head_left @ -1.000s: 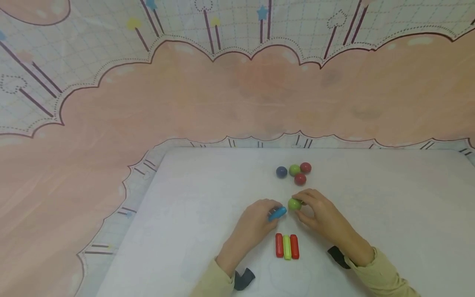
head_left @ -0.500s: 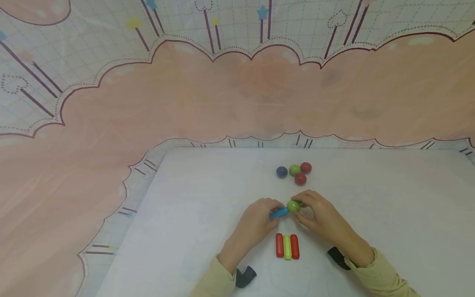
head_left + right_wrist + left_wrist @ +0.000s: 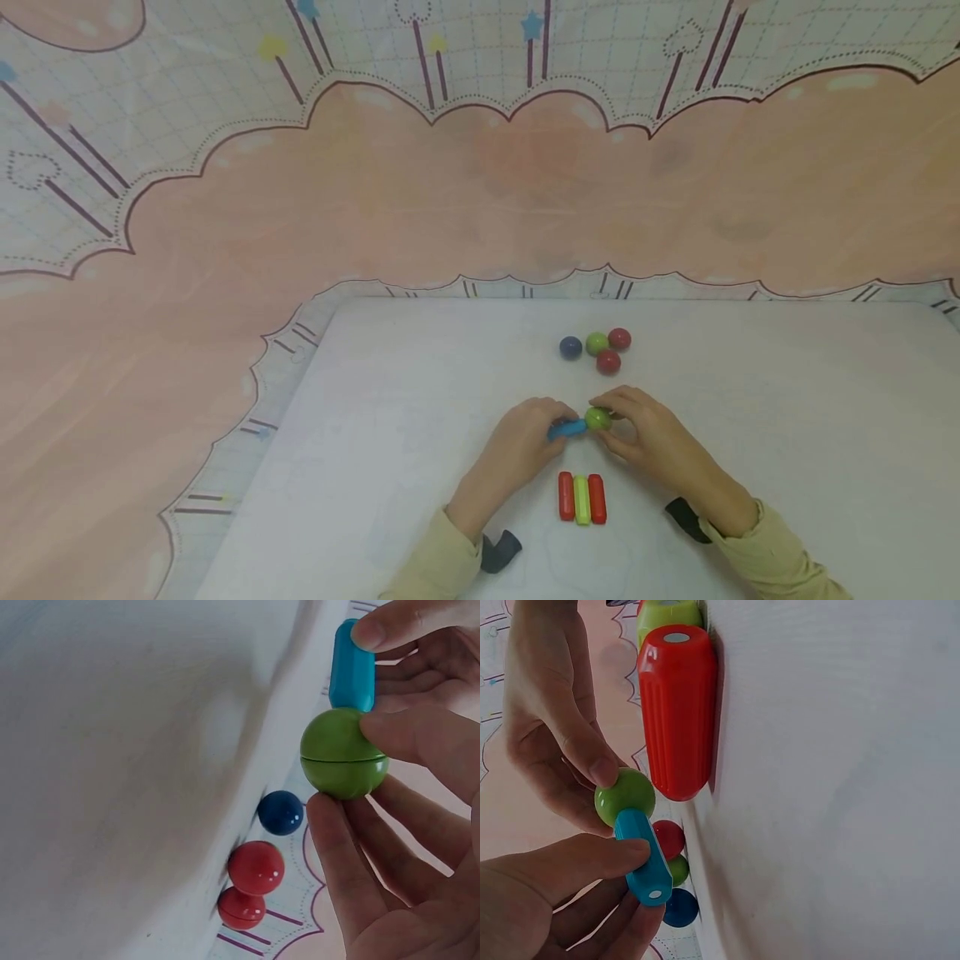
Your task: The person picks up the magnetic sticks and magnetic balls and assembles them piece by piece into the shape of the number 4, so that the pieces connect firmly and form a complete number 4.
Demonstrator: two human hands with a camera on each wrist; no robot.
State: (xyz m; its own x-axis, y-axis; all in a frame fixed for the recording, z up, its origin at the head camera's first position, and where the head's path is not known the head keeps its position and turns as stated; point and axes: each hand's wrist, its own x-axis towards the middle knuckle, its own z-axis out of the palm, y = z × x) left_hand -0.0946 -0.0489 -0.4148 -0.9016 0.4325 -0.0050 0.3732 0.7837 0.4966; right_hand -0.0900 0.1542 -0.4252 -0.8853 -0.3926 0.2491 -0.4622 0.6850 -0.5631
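Note:
My left hand pinches a short bright-blue rod between thumb and fingers; a small pale disc shows on its near end. Facing it, my right hand holds a glossy green ball with a seam round its middle, thumb on one side and fingertips on the other. The rod's far end meets the ball, end to surface, in both wrist views. Just nearer than the hands, two red rods lie side by side with a yellow-green rod between them.
Beyond the hands sit a dark blue ball, a green ball and two red balls in a loose cluster. Everything lies on a white tabletop. A patterned peach cloth spreads behind it. Black straps hang by both wrists.
A second ago a small gap showed between blue rod and green ball; now they touch. The left hand has shifted slightly right, and the rod lies more level. The loose rods and balls stay put.

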